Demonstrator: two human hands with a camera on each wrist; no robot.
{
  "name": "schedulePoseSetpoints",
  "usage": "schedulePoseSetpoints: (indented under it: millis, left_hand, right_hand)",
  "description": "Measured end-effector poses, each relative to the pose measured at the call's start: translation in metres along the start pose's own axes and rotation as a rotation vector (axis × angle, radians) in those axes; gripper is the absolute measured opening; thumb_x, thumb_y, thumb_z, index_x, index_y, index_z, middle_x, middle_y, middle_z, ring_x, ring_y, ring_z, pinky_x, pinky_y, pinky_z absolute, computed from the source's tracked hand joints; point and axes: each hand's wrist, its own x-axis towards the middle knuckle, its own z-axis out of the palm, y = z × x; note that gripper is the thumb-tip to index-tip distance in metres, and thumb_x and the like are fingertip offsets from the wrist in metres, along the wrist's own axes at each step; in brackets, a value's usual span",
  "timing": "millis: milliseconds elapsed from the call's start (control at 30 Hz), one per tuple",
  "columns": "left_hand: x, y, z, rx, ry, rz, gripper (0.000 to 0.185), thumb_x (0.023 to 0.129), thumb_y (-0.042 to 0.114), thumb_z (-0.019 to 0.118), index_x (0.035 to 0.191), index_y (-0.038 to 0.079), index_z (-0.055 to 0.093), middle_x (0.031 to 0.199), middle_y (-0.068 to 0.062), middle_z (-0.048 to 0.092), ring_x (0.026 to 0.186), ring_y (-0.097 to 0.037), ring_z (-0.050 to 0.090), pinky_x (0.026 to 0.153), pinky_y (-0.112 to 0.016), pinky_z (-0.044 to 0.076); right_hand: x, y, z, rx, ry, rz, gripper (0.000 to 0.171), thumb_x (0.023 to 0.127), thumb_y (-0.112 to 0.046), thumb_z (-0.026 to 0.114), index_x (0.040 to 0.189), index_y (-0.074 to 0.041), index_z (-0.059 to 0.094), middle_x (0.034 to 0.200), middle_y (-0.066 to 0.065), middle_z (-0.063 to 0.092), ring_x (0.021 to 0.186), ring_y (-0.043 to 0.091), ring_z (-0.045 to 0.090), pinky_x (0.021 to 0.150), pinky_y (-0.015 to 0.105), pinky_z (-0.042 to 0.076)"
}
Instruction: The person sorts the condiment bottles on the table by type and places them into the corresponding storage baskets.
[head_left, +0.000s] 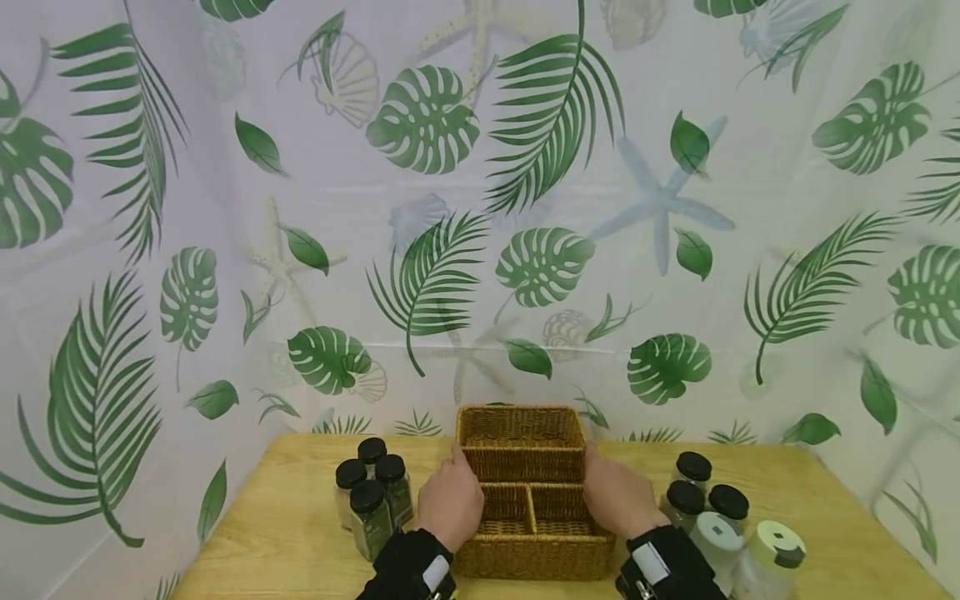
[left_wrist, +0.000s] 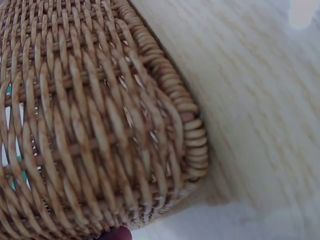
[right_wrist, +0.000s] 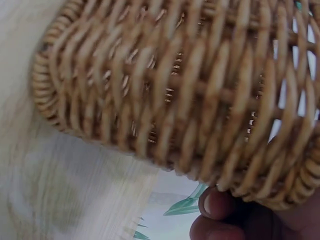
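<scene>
A woven wicker basket (head_left: 525,565) with three compartments stands on the wooden table (head_left: 277,533), its near edge toward me. My left hand (head_left: 450,493) grips its left side wall and my right hand (head_left: 617,493) grips the right side wall. The left wrist view is filled by the basket's weave (left_wrist: 90,125) and its bottom corner over the tabletop, with one fingertip (left_wrist: 118,234) at the lower edge. In the right wrist view, fingertips (right_wrist: 216,205) curl at the basket (right_wrist: 190,90) rim. The compartments look empty.
Several black-lidded spice jars (head_left: 371,508) cluster left of the basket. On the right stand more black-lidded jars (head_left: 693,471), a white-lidded jar (head_left: 716,537) and a pale green-lidded one (head_left: 776,546). A leaf-print curtain (head_left: 480,208) closes off the back and sides.
</scene>
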Motion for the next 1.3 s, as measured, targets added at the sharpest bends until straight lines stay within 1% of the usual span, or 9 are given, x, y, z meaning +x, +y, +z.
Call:
schedulePoseSetpoints:
  millis: [200, 433, 500, 667, 767, 867, 1033, 1200, 1300]
  left_hand:
    - [-0.001, 0.001, 0.0, -0.023, -0.02, -0.024, 0.053, 0.103, 0.014, 0.053, 0.147, -0.012, 0.04, 0.102, -0.024, 0.065, 0.05, -0.018, 0.047, 0.043, -0.033, 0.036]
    - [-0.01, 0.002, -0.001, -0.022, -0.013, -0.059, 0.054, 0.103, 0.017, 0.055, 0.147, -0.01, 0.042, 0.116, -0.027, 0.062, 0.058, -0.023, 0.052, 0.047, -0.035, 0.038]
    - [-0.013, 0.001, -0.001, -0.025, -0.017, -0.063, 0.054, 0.103, 0.017, 0.055, 0.147, -0.009, 0.042, 0.118, -0.027, 0.061, 0.059, -0.023, 0.052, 0.048, -0.035, 0.038]
    - [-0.018, -0.001, -0.002, -0.048, -0.032, -0.063, 0.053, 0.103, 0.015, 0.053, 0.148, -0.01, 0.041, 0.116, -0.027, 0.062, 0.053, -0.02, 0.046, 0.045, -0.035, 0.036]
    - [-0.022, -0.001, -0.003, -0.056, -0.033, -0.058, 0.052, 0.103, 0.015, 0.053, 0.148, -0.01, 0.041, 0.117, -0.027, 0.062, 0.05, -0.019, 0.044, 0.044, -0.034, 0.034]
    - [-0.025, -0.002, -0.005, -0.068, -0.03, -0.046, 0.052, 0.103, 0.015, 0.053, 0.147, -0.011, 0.042, 0.12, -0.029, 0.061, 0.049, -0.018, 0.044, 0.042, -0.034, 0.034]
    - [-0.03, -0.003, -0.006, -0.081, -0.048, -0.037, 0.052, 0.103, 0.016, 0.051, 0.147, -0.01, 0.041, 0.128, -0.031, 0.058, 0.05, -0.018, 0.044, 0.043, -0.034, 0.035]
    - [-0.035, -0.001, -0.009, -0.083, -0.075, -0.052, 0.052, 0.104, 0.017, 0.051, 0.149, -0.008, 0.041, 0.128, -0.029, 0.058, 0.053, -0.019, 0.046, 0.044, -0.035, 0.035]
    - [-0.037, 0.0, -0.012, -0.084, -0.091, -0.072, 0.053, 0.103, 0.017, 0.051, 0.149, -0.007, 0.041, 0.129, -0.028, 0.058, 0.061, -0.022, 0.053, 0.047, -0.036, 0.037]
  right_hand:
    - [-0.001, 0.001, 0.002, 0.008, 0.023, 0.015, 0.053, 0.099, -0.005, 0.053, 0.149, 0.01, 0.04, 0.049, 0.003, 0.04, 0.04, 0.014, 0.03, 0.045, 0.03, 0.016]
    - [-0.007, 0.001, 0.006, 0.025, 0.022, 0.017, 0.052, 0.1, -0.006, 0.051, 0.149, 0.009, 0.04, 0.051, 0.004, 0.042, 0.04, 0.017, 0.039, 0.042, 0.031, 0.021]
    - [-0.009, 0.001, 0.008, 0.027, 0.009, 0.015, 0.052, 0.101, -0.006, 0.051, 0.149, 0.008, 0.039, 0.052, 0.004, 0.042, 0.04, 0.016, 0.038, 0.043, 0.031, 0.021]
    - [-0.014, -0.001, 0.01, 0.024, 0.0, 0.005, 0.052, 0.101, -0.007, 0.052, 0.149, 0.008, 0.04, 0.051, 0.002, 0.041, 0.041, 0.015, 0.032, 0.046, 0.032, 0.016]
    - [-0.018, -0.002, 0.01, 0.022, 0.007, -0.003, 0.052, 0.101, -0.008, 0.053, 0.149, 0.008, 0.04, 0.052, 0.002, 0.04, 0.041, 0.016, 0.034, 0.046, 0.031, 0.017]
    - [-0.023, -0.003, 0.008, 0.043, -0.009, 0.0, 0.053, 0.1, -0.007, 0.052, 0.15, 0.008, 0.039, 0.051, 0.002, 0.04, 0.041, 0.016, 0.033, 0.046, 0.032, 0.016]
    - [-0.03, -0.004, 0.005, 0.054, -0.029, -0.004, 0.054, 0.101, -0.005, 0.051, 0.151, 0.009, 0.037, 0.049, 0.002, 0.04, 0.041, 0.014, 0.027, 0.047, 0.032, 0.015]
    - [-0.037, -0.006, 0.002, 0.029, -0.017, -0.005, 0.054, 0.1, -0.006, 0.051, 0.15, 0.009, 0.038, 0.05, 0.002, 0.041, 0.041, 0.016, 0.034, 0.047, 0.032, 0.017]
    - [-0.041, -0.007, 0.001, 0.022, -0.023, 0.002, 0.054, 0.101, -0.007, 0.051, 0.151, 0.008, 0.037, 0.052, 0.002, 0.04, 0.042, 0.017, 0.032, 0.048, 0.033, 0.016]
